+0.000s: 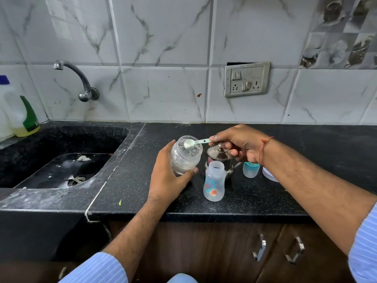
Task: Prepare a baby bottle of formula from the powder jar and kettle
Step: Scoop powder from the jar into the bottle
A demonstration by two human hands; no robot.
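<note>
The head view shows two hands at work over a black speckled tabletop (142, 180). The left hand (169, 176) grips one clear powder jar (186, 155), open and tilted, with a little white powder at its bottom, held just above the tabletop. The right hand (238, 144) pinches the handle of one pale green measuring scoop (195, 142), whose bowl, filled with white powder, sits over the jar's mouth. One clear baby bottle (214, 181) with printed figures stands upright and uncapped just right of the jar. Behind it stands one steel kettle (219, 158), lid on, partly hidden by the right hand. One blue-collared bottle cap (251, 169) stands to the right, and beside it one white lid (269, 175) shows partly under the wrist. At left lie one dark sink (61, 160), one wall tap (79, 78) and one detergent bottle (22, 111); one switchboard (246, 79) is on the tiled wall
</note>
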